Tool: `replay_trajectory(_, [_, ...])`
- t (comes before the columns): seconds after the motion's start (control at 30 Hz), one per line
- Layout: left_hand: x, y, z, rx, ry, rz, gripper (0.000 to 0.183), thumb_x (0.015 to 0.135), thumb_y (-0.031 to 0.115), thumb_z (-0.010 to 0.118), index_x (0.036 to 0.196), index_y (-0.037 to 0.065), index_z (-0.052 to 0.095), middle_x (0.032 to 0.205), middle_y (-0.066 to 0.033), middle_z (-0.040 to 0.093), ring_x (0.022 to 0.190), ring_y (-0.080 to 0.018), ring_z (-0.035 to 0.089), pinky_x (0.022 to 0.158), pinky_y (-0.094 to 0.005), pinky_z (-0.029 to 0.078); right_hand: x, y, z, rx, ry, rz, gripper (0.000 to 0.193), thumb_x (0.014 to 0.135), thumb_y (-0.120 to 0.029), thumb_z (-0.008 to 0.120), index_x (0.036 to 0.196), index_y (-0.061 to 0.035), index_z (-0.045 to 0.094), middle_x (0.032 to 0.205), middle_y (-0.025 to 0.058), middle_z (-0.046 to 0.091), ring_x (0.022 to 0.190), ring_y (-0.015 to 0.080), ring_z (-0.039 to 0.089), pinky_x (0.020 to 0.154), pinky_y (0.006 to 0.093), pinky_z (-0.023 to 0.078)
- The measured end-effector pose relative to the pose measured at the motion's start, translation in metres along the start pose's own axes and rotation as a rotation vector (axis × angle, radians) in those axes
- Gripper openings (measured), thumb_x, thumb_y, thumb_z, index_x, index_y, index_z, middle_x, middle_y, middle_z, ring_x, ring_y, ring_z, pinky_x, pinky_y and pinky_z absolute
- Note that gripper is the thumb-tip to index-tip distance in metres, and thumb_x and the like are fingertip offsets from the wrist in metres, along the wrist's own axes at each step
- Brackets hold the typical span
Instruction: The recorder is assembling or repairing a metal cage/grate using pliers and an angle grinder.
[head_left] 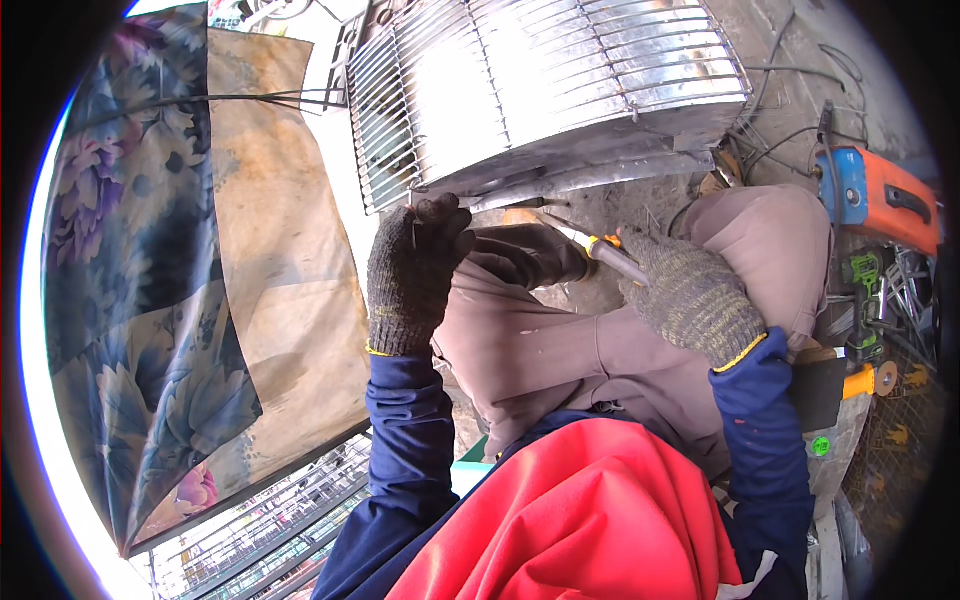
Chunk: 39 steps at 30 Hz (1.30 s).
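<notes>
My left hand, in a dark knitted glove, is raised at the near left corner of a wire rack. Its fingers are curled; a thin light sliver shows by them, but what they hold, if anything, is unclear. In my right hand, gloved in grey-green knit, is a slim hand tool with a grey and yellow handle, pointing up and left toward the rack. Its exact kind cannot be made out. The rack's bars curve over a shiny sheet-metal body.
Floral fabric and a stained tan sheet hang at the left. On the right stand an orange and blue machine with black cables and a green power tool. My bent legs lie below the rack.
</notes>
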<state>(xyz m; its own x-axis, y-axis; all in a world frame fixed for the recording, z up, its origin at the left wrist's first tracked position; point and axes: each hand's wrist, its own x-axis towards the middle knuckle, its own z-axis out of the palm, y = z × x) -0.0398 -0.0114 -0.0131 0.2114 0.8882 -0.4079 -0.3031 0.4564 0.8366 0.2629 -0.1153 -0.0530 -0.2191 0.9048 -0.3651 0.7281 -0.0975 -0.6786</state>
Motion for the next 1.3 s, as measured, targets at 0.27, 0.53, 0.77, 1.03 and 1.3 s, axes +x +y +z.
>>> replay_trajectory(0.27, [0.006, -0.017, 0.01, -0.046, -0.011, 0.102, 0.042, 0.104, 0.037, 0.04, 0.123, 0.004, 0.057, 0.127, -0.0185, 0.06, 0.117, -0.0382, 0.058, 0.101, -0.0509, 0.047, 0.009, 0.003, 0.003, -0.029, 0.0, -0.021, 0.056, 0.09, -0.026, 0.066, 0.141, -0.0075, 0.053, 0.132, 0.0169, 0.062, 0.112, 0.0368, 0.064, 0.092, 0.0452, 0.053])
replay_trajectory(0.53, [0.014, -0.018, -0.002, -0.488, -0.237, -0.05, 0.028, 0.102, 0.023, 0.052, 0.12, 0.002, 0.057, 0.122, -0.0185, 0.063, 0.117, -0.035, 0.061, 0.098, -0.0454, 0.052, 0.003, 0.005, 0.016, 0.096, 0.406, -0.405, 0.062, 0.085, -0.019, 0.073, 0.138, 0.0013, 0.049, 0.127, 0.0201, 0.06, 0.113, 0.0382, 0.062, 0.095, 0.0445, 0.052])
replay_trajectory(0.77, [0.001, -0.013, 0.004, 0.129, -0.068, 0.331, 0.022, 0.1, 0.011, 0.058, 0.116, -0.003, 0.064, 0.113, -0.011, 0.063, 0.104, -0.0216, 0.066, 0.09, -0.0333, 0.056, 0.001, -0.001, 0.026, 0.221, 0.477, -0.235, 0.065, 0.081, -0.019, 0.08, 0.136, -0.0062, 0.047, 0.12, 0.0146, 0.064, 0.103, 0.0327, 0.067, 0.086, 0.0407, 0.055])
replay_trajectory(1.03, [0.034, -0.049, -0.002, 0.182, -0.079, 0.428, 0.015, 0.094, 0.007, 0.065, 0.108, 0.003, 0.063, 0.105, -0.0056, 0.062, 0.102, -0.0225, 0.065, 0.084, -0.0366, 0.056, -0.004, -0.023, 0.015, 0.082, 0.486, -0.256, 0.044, 0.081, -0.011, 0.079, 0.12, -0.0032, 0.061, 0.102, 0.0092, 0.064, 0.093, 0.0235, 0.065, 0.083, 0.0355, 0.052])
replay_trajectory(1.3, [0.039, -0.054, -0.002, -0.55, -0.134, 0.184, 0.017, 0.095, 0.02, 0.062, 0.101, 0.004, 0.066, 0.103, -0.0102, 0.068, 0.103, -0.0256, 0.065, 0.091, -0.0411, 0.055, 0.021, -0.095, -0.062, -0.227, 0.515, -0.552, 0.035, 0.081, -0.007, 0.079, 0.114, -0.0051, 0.067, 0.102, 0.0112, 0.064, 0.098, 0.0276, 0.063, 0.083, 0.0372, 0.052])
